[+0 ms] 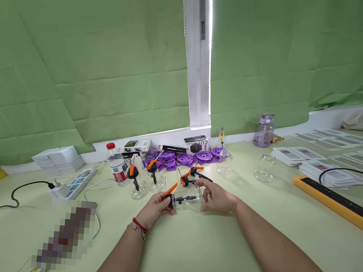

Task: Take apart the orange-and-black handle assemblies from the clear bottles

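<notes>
A clear bottle (189, 201) lies on its side between my two hands, just above the table. Its black top has an orange lever and a thin metal rod, and a black stem runs inside it. My left hand (158, 204) is closed around that top. The fingers of my right hand (216, 197) are bent around the bottle's base end. Just behind lie two loose black-and-orange lever tops, one nearer (184, 180) and one farther back (196, 171). To the left stand two similar bottles with tops fitted, one in front (138, 190) and one behind (156, 184).
Purple plastic parts (185, 158) and small boxes (197, 145) line the wall. A red-capped drink bottle (119, 166) and a power strip (80, 182) are left. Clear bottles (264, 169), a purple cup (263, 133), card stacks (322, 173) and a yellow-black bar (335, 202) are right.
</notes>
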`<state>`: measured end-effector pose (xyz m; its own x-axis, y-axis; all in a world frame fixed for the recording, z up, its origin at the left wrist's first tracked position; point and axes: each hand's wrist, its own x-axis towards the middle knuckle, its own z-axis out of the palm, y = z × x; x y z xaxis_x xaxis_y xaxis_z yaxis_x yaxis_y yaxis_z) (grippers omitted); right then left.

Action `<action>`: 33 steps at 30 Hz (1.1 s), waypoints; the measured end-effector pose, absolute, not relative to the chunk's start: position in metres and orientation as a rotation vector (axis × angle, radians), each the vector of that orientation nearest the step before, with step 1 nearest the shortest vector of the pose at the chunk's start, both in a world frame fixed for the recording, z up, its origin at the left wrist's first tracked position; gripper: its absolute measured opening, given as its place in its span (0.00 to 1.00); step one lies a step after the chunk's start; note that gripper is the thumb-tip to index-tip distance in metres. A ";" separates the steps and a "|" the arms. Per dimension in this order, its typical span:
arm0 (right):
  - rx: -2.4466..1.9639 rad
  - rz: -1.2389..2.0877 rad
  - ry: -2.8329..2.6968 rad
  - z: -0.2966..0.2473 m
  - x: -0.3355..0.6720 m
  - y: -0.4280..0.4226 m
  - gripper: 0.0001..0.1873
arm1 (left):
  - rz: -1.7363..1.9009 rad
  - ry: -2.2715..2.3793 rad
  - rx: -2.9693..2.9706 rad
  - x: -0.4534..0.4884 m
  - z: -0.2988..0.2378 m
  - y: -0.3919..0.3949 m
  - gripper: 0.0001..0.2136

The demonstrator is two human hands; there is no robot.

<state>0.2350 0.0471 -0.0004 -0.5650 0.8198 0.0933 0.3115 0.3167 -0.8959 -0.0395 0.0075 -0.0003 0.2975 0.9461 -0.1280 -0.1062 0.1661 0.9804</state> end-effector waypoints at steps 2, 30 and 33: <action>-0.974 1.218 -2.020 -0.002 0.234 0.048 0.41 | 0.947 0.968 1.129 -0.040 0.000 0.007 0.18; -1.034 1.251 -2.032 0.000 0.233 0.047 0.26 | 0.946 0.956 1.147 -0.038 0.001 0.007 0.19; -1.015 1.274 -1.969 -0.005 0.235 0.050 0.26 | 0.948 0.965 1.143 -0.038 0.002 0.006 0.18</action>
